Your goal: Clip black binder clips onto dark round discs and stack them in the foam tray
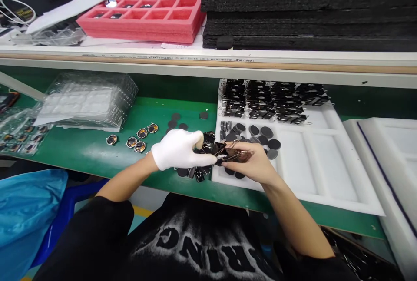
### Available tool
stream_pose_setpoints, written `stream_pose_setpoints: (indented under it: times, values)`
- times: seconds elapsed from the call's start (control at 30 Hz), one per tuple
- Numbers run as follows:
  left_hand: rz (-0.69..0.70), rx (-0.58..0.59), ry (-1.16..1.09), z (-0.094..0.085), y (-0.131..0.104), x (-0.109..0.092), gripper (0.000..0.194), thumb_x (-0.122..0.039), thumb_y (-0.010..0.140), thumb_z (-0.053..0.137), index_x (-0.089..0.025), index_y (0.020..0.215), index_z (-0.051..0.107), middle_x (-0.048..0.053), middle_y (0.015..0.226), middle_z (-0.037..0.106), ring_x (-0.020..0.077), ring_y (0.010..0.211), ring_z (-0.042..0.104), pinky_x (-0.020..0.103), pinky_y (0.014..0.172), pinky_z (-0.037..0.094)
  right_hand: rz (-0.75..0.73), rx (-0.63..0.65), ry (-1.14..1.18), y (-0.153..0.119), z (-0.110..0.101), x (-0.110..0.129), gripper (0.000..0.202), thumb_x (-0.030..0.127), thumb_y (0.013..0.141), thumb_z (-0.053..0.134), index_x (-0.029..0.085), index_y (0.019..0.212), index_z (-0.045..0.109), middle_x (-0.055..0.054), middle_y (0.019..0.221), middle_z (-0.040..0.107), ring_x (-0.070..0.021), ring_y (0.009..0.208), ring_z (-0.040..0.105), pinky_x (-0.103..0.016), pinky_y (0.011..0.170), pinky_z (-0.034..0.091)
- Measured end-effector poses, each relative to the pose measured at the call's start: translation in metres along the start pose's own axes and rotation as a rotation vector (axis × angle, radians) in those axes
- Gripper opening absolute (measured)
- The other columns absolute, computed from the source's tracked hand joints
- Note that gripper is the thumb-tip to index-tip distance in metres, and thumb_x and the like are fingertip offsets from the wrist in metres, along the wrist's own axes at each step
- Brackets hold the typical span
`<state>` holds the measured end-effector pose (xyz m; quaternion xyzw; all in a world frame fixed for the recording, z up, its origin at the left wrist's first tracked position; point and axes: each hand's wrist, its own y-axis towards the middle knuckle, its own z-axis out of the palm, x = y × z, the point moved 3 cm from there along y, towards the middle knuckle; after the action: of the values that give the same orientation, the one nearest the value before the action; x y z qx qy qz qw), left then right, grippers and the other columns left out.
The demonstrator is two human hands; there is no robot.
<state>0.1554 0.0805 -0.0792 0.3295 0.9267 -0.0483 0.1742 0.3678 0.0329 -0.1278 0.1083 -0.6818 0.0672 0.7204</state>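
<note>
My right hand (249, 161), bare, pinches a black binder clip (219, 148) by its wire handles, above the white foam tray's left edge. My left hand (182, 150), in a white glove, reaches the clip from the left. Its fingertips meet at the clip's jaws, where a small pale edge shows; what they hold is mostly hidden. Beneath the hands lies a loose pile of binder clips (199, 174), partly covered by the glove. Dark grey discs (267, 132) fill a compartment beside my right hand, and more discs (176, 117) lie beyond my left hand.
Rows of binder clips (257, 98) stand at the back of the white foam tray (345, 194). Several round amber-dark metal-rimmed pieces (140, 146) lie left on the green table (94, 150). Clear plastic trays (87, 98) are stacked behind. A shelf (163, 67) above carries pink foam (140, 31).
</note>
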Motion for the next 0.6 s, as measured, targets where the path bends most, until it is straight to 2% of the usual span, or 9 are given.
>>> stream_pose_setpoints:
  times: [0.13,0.23,0.27,0.33,0.4,0.47,0.6]
  values:
    - [0.093,0.023,0.099,0.010,0.000,-0.007,0.052,-0.070,0.077,0.063,-0.022,0.067,0.046,-0.002,0.052,0.051,0.0150,0.049,0.050,0.028,0.053,0.022,0.016,0.030,0.017,-0.001,-0.001,-0.001,0.033,0.025,0.065,0.093,0.024,0.096,0.082,-0.006,0.101,0.080,-0.0260,0.093,0.077,-0.040,0.085,0.066]
    - [0.066,0.019,0.076,0.011,-0.001,-0.007,0.049,-0.065,0.082,0.059,-0.022,0.064,0.043,-0.002,0.049,0.045,0.0141,0.046,0.045,0.028,0.052,0.020,0.028,0.022,0.029,-0.002,0.000,-0.005,0.033,0.025,0.064,0.093,0.023,0.095,0.081,-0.006,0.104,0.079,-0.0255,0.094,0.076,-0.039,0.085,0.066]
    - [0.048,0.027,0.025,0.011,-0.001,-0.007,0.047,-0.061,0.083,0.059,-0.022,0.064,0.042,-0.003,0.050,0.046,0.0136,0.047,0.045,0.028,0.052,0.022,0.030,-0.015,0.044,-0.002,0.000,-0.006,0.033,0.026,0.064,0.094,0.023,0.094,0.080,-0.006,0.107,0.078,-0.0250,0.095,0.075,-0.038,0.086,0.066]
    - [0.003,0.038,-0.113,0.009,-0.002,-0.006,0.042,-0.052,0.085,0.060,-0.022,0.064,0.041,-0.004,0.052,0.046,0.0119,0.050,0.044,0.027,0.053,0.026,0.033,-0.177,0.132,-0.001,-0.001,-0.011,0.033,0.028,0.065,0.094,0.024,0.094,0.078,-0.005,0.108,0.078,-0.0214,0.095,0.074,-0.034,0.085,0.065]
    - [-0.046,0.034,-0.269,0.010,-0.003,-0.006,0.038,-0.046,0.087,0.059,-0.021,0.065,0.040,-0.006,0.054,0.046,0.0099,0.052,0.042,0.026,0.055,0.031,0.051,-0.398,0.280,0.001,-0.001,-0.017,0.033,0.032,0.069,0.093,0.025,0.094,0.074,0.000,0.096,0.077,-0.0160,0.083,0.073,-0.030,0.079,0.064]
    - [-0.083,0.027,-0.404,0.014,-0.005,-0.007,0.037,-0.043,0.088,0.058,-0.021,0.065,0.040,-0.007,0.054,0.044,0.0084,0.052,0.038,0.025,0.054,0.032,0.094,-0.529,0.422,0.003,0.003,-0.024,0.032,0.038,0.072,0.091,0.026,0.092,0.069,0.004,0.080,0.073,-0.0128,0.071,0.070,-0.028,0.074,0.063]
    - [-0.142,0.008,-0.567,0.026,-0.008,-0.010,0.038,-0.042,0.088,0.058,-0.020,0.064,0.038,-0.008,0.055,0.041,0.0069,0.052,0.036,0.023,0.051,0.031,0.190,-0.493,0.574,0.009,0.015,-0.029,0.037,0.039,0.069,0.092,0.025,0.090,0.066,0.004,0.077,0.072,-0.0130,0.072,0.069,-0.031,0.079,0.062]
